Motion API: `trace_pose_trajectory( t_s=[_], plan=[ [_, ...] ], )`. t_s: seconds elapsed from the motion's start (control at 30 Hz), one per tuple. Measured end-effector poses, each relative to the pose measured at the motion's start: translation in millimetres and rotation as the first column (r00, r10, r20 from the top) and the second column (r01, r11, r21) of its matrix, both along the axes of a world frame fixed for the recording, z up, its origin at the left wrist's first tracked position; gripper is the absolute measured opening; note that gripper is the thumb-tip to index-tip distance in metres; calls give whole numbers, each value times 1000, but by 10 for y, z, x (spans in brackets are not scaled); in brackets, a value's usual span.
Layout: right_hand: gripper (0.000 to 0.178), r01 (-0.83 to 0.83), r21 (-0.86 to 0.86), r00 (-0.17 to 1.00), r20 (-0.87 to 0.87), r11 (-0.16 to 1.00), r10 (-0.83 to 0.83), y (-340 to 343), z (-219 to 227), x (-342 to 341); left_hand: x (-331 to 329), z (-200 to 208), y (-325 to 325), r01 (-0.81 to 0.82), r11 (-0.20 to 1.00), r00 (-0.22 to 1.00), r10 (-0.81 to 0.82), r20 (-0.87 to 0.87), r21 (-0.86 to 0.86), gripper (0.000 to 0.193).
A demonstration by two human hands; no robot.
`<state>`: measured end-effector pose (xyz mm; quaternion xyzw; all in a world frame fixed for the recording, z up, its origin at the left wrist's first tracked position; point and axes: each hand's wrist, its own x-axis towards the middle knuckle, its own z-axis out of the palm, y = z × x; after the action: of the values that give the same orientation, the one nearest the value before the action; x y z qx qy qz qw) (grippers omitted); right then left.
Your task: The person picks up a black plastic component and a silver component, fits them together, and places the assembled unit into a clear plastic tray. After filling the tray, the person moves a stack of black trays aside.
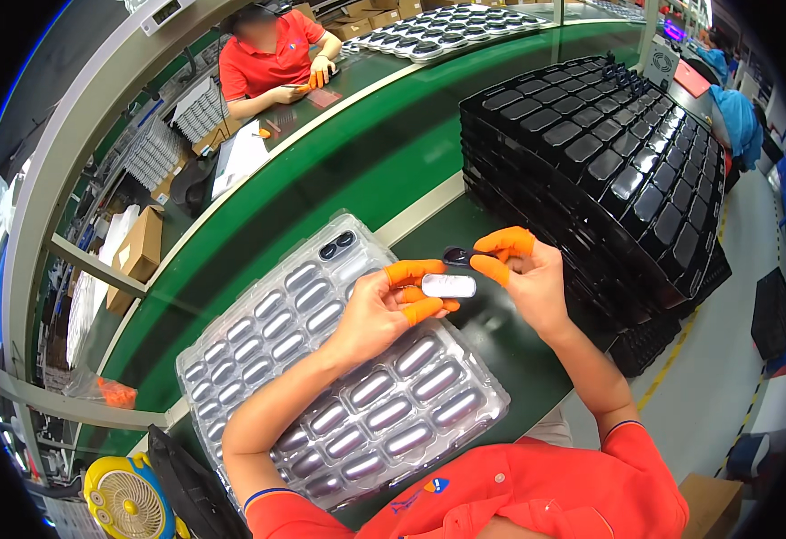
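Observation:
My left hand (377, 304), with orange finger covers, pinches a silver, rounded-oblong piece (448, 286) by its left end. Just beyond it, the orange-covered thumb and finger of my right hand (537, 280) grip a small black oblong piece (458, 256) showing a round ring. The two pieces are very close; whether they touch I cannot tell. Beneath my left forearm lies a clear plastic tray (492, 382) with rows of silver oblong pieces (386, 413) in its pockets. A black piece with two round rings (336, 245) sits at the tray's far end.
To the right rises a tall stack of black pocketed trays (582, 162). A green conveyor belt (321, 193) curves past the far side. Across it sits a person in red (272, 58), near another filled tray (442, 31). A yellow-and-blue fan (130, 503) stands at the lower left.

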<state>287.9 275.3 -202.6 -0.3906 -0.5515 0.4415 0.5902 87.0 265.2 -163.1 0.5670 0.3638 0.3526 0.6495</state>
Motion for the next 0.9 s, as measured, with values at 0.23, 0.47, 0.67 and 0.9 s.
trace_pose_trajectory(
  t_s=[0.23, 0.47, 0.67, 0.9],
  plan=[
    [15, 52, 236, 983, 157, 970, -91, -137, 72, -92, 25, -29, -37, -42, 999, 997, 40, 67, 29, 39],
    [17, -28, 203, 995, 97, 979, 8, -129, 8, -93, 11, -54, -72, -15, 996, 992, 5, 125, 84, 37],
    [20, -74, 326, 980, 201, 942, 7, -157, 2, -89, -4, -83, -77, -50, 996, 987, 38, 153, 77, 31],
    [25, -81, 117, 990, 123, 990, 66, -209, 23, -177, 43, -145, -94, -106, 958, 991, 80, 104, 266, 25]
  ],
)
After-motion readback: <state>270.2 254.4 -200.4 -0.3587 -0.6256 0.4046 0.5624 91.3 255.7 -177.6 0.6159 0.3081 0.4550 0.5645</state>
